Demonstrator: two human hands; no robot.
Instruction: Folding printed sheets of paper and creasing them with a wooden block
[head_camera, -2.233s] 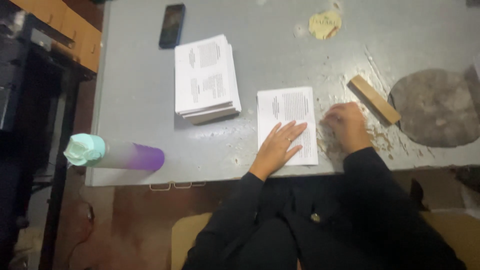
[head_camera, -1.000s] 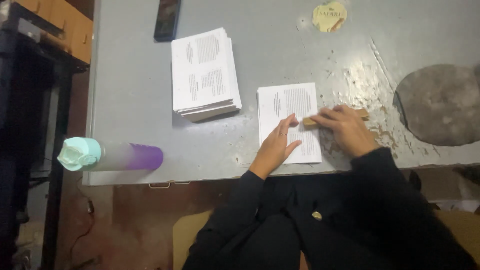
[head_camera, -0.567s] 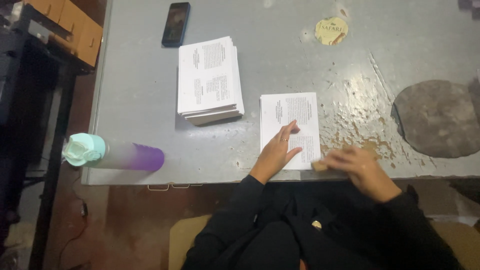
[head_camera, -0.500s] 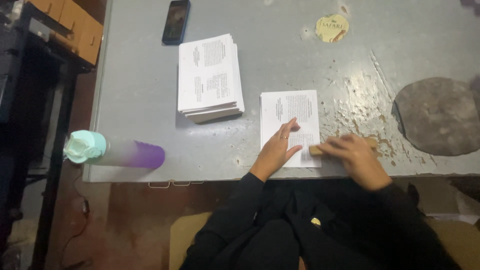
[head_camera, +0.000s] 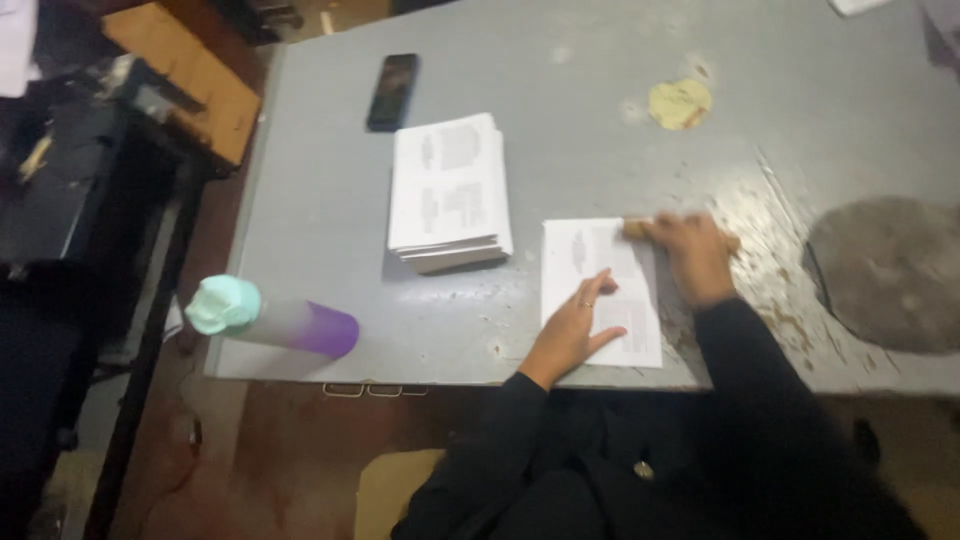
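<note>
A folded white printed sheet (head_camera: 598, 262) lies near the front edge of the grey table (head_camera: 560, 150). My left hand (head_camera: 577, 327) rests flat on the sheet's lower half, fingers spread. My right hand (head_camera: 695, 255) grips a small wooden block (head_camera: 636, 229) and presses it on the sheet's upper right edge; the hand hides most of the block. A stack of the same printed sheets (head_camera: 450, 190) sits to the left of the single sheet.
A black phone (head_camera: 392, 91) lies behind the stack. A bottle with a purple body and mint cap (head_camera: 270, 320) lies on its side at the table's front left corner. A round dark patch (head_camera: 890, 270) and a yellowish stain (head_camera: 680, 103) mark the right side. Dark furniture stands left.
My right hand has slid the wooden block up along the sheet's right edge, from near the bottom to the top. My left hand has stayed on the sheet.
</note>
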